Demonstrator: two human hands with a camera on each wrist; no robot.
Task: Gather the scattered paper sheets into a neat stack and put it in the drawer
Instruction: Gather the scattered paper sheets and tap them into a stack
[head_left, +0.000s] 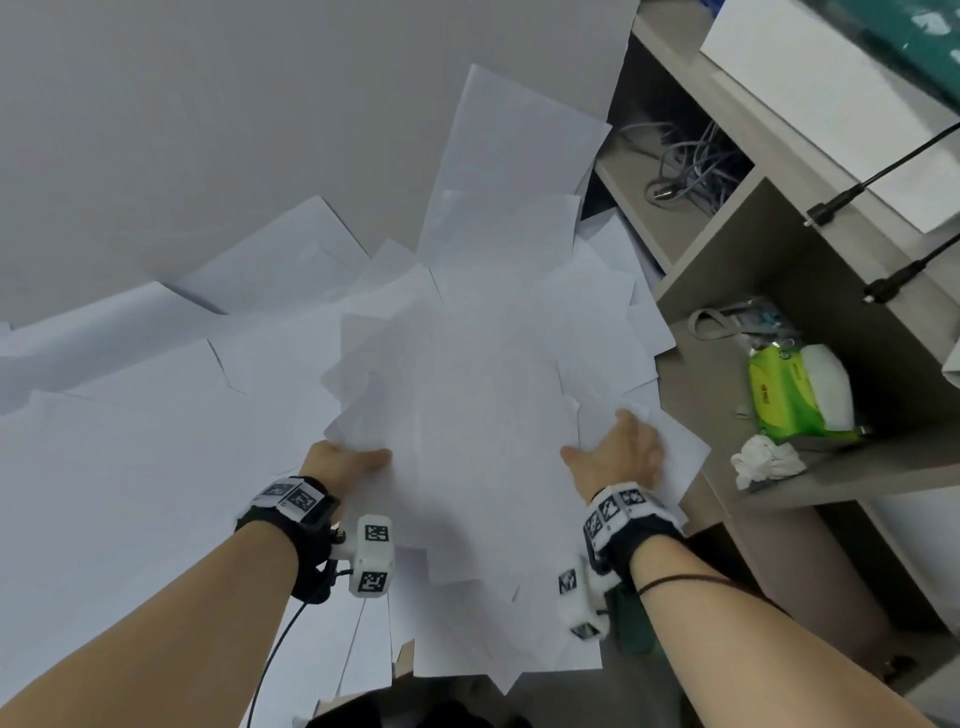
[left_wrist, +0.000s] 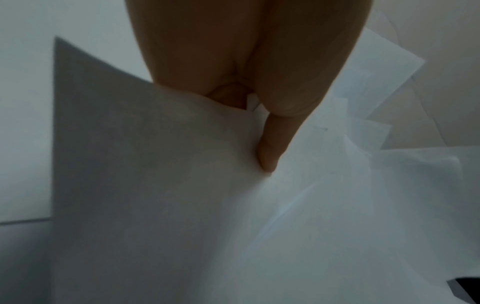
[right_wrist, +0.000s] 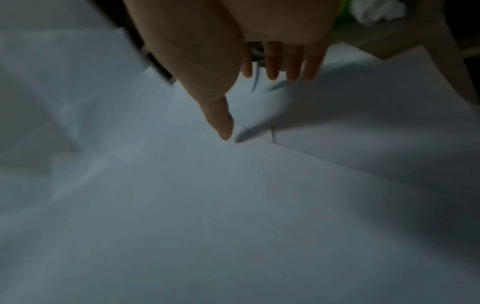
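White paper sheets lay fanned in a loose, overlapping heap across the pale desk, the biggest spread of all, some hanging past the near edge. Off to the right stood a wooden shelf unit, grey cables tangled in its upper compartment, a green tissue pack and a crumpled white tissue in the lower one. The left hand pinched the heap's left edge, thumb on top, fingers tucked underneath. The right hand pressed flat on the right side, fingers straight and slightly spread, thumb apart.
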